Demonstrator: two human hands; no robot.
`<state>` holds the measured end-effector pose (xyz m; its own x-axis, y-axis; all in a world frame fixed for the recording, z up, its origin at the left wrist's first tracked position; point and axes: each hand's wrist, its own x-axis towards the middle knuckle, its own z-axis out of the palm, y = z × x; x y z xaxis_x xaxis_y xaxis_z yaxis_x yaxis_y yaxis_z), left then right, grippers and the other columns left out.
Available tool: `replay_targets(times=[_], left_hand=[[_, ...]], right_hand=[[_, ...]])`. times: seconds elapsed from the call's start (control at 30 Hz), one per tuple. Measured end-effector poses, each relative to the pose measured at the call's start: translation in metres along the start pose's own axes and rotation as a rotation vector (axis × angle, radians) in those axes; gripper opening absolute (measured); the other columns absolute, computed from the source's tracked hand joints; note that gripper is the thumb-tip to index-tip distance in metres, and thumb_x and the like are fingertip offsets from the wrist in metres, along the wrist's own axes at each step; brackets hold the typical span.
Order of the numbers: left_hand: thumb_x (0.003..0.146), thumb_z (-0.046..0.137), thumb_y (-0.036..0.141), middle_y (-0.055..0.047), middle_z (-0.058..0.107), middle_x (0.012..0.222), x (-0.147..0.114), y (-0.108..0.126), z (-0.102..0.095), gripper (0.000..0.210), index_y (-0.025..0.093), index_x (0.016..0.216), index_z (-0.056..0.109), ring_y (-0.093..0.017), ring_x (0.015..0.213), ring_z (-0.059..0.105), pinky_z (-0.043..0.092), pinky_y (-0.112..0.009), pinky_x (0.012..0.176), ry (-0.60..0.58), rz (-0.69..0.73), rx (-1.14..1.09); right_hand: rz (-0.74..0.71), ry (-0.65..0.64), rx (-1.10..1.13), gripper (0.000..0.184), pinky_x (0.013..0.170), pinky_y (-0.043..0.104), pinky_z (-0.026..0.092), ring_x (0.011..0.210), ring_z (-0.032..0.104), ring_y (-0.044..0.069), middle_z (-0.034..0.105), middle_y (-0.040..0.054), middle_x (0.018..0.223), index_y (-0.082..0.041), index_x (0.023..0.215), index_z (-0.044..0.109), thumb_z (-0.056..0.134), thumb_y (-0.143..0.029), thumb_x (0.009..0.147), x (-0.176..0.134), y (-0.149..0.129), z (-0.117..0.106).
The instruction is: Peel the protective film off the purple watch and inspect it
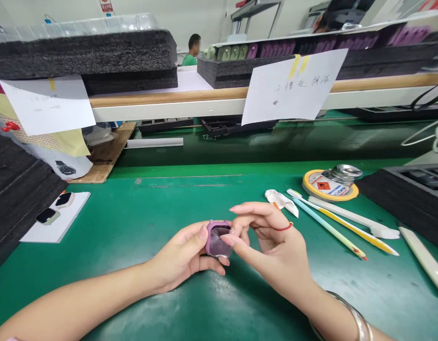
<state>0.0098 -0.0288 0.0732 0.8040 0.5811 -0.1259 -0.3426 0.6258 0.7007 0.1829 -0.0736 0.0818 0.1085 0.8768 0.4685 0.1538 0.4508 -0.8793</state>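
Observation:
A purple smartwatch case (219,239) with a dark, rounded-square screen is held above the green mat. My left hand (190,248) grips its left edge, thumb in front and fingers curled behind and below. From the other side, my right hand (269,237) pinches the right edge, its thumb tip over the screen and the index finger near the upper corner. The right-hand fingertips cover part of the case, so I cannot make out whether anything thin lies between them. A red band circles one right finger.
Two watch cases (55,208) lie on a white pad at left. To the right are a crumpled white cloth (281,201), toothbrushes (333,227), yellow tape (307,182) with a metal-topped bottle (342,180), and black foam (400,194). A shelf (169,106) spans the back; a person sits beyond.

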Motion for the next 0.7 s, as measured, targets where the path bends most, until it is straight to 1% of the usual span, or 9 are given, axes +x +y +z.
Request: replay_targets(times=[0.07, 0.17, 0.2, 0.27, 0.33, 0.37, 0.5, 0.63, 0.7], left_hand=[[0.091, 0.072, 0.047, -0.008, 0.067, 0.094, 0.000, 0.000, 0.000, 0.041, 0.016, 0.118, 0.070, -0.012, 0.079, 0.066, 0.058, -0.021, 0.071, 0.002, 0.014, 0.026], [0.087, 0.075, 0.050, -0.006, 0.066, 0.088, 0.000, -0.001, -0.001, 0.045, 0.015, 0.115, 0.067, -0.012, 0.075, 0.066, 0.057, -0.020, 0.067, 0.036, 0.046, 0.088], [0.086, 0.076, 0.051, -0.006, 0.066, 0.087, 0.000, -0.001, -0.002, 0.046, 0.014, 0.112, 0.066, -0.011, 0.072, 0.065, 0.056, -0.019, 0.065, 0.054, 0.059, 0.119], [0.084, 0.077, 0.055, -0.005, 0.065, 0.088, 0.001, -0.001, -0.002, 0.049, 0.012, 0.105, 0.064, -0.010, 0.067, 0.063, 0.052, -0.017, 0.060, 0.090, 0.089, 0.202], [0.080, 0.079, 0.056, -0.004, 0.063, 0.086, 0.001, 0.000, -0.002, 0.053, 0.011, 0.101, 0.062, -0.008, 0.064, 0.059, 0.048, -0.014, 0.056, 0.127, 0.123, 0.288], [0.079, 0.081, 0.057, -0.003, 0.062, 0.083, 0.001, 0.001, -0.001, 0.054, 0.011, 0.100, 0.061, -0.007, 0.062, 0.056, 0.046, -0.013, 0.053, 0.149, 0.132, 0.311], [0.078, 0.075, 0.068, -0.001, 0.059, 0.071, 0.002, 0.005, 0.002, 0.060, 0.013, 0.091, 0.055, -0.005, 0.051, 0.047, 0.036, -0.012, 0.043, 0.238, 0.104, 0.217], [0.069, 0.077, 0.074, -0.004, 0.062, 0.071, 0.001, 0.009, 0.006, 0.066, 0.015, 0.084, 0.051, -0.003, 0.045, 0.042, 0.031, -0.011, 0.038, 0.225, 0.064, 0.138], [0.072, 0.077, 0.072, -0.004, 0.062, 0.072, 0.001, 0.010, 0.006, 0.064, 0.014, 0.084, 0.052, -0.003, 0.044, 0.042, 0.032, -0.011, 0.038, 0.210, 0.057, 0.129]], right_hand=[[-0.056, 0.008, -0.082, 0.036, 0.059, 0.021, 0.046, 0.059, 0.052, 0.009, 0.062, -0.0064, 0.075, -0.027, 0.114, 0.059, 0.071, -0.008, 0.085, 0.000, 0.002, -0.001], [-0.178, 0.029, -0.236, 0.033, 0.060, 0.023, 0.045, 0.059, 0.047, 0.009, 0.052, -0.0062, 0.073, -0.025, 0.114, 0.061, 0.070, -0.009, 0.087, -0.001, 0.003, -0.001], [-0.215, 0.002, -0.273, 0.034, 0.060, 0.024, 0.044, 0.061, 0.046, 0.010, 0.049, -0.0058, 0.073, -0.025, 0.116, 0.061, 0.073, -0.012, 0.087, -0.001, 0.003, -0.001], [-0.260, -0.118, -0.302, 0.049, 0.061, 0.025, 0.044, 0.068, 0.047, 0.012, 0.051, -0.0037, 0.078, -0.023, 0.127, 0.059, 0.081, -0.021, 0.083, -0.002, 0.003, 0.000], [-0.244, -0.228, -0.280, 0.062, 0.062, 0.025, 0.045, 0.071, 0.049, 0.014, 0.054, -0.0022, 0.082, -0.022, 0.135, 0.055, 0.084, -0.024, 0.081, -0.003, 0.005, 0.002], [-0.224, -0.248, -0.261, 0.062, 0.065, 0.025, 0.046, 0.072, 0.049, 0.014, 0.055, -0.0022, 0.083, -0.022, 0.136, 0.054, 0.083, -0.022, 0.082, -0.004, 0.005, 0.003], [-0.115, -0.234, -0.142, 0.058, 0.077, 0.023, 0.050, 0.076, 0.055, 0.011, 0.062, -0.0045, 0.090, -0.028, 0.133, 0.055, 0.077, -0.011, 0.083, -0.004, 0.006, 0.004], [-0.053, -0.255, -0.070, 0.062, 0.087, 0.019, 0.051, 0.088, 0.062, 0.010, 0.067, -0.0055, 0.102, -0.033, 0.135, 0.053, 0.074, -0.006, 0.083, -0.005, 0.004, 0.002], [-0.059, -0.259, -0.080, 0.063, 0.088, 0.019, 0.052, 0.092, 0.063, 0.010, 0.068, -0.0053, 0.105, -0.034, 0.135, 0.053, 0.074, -0.007, 0.083, -0.005, 0.004, 0.002]])
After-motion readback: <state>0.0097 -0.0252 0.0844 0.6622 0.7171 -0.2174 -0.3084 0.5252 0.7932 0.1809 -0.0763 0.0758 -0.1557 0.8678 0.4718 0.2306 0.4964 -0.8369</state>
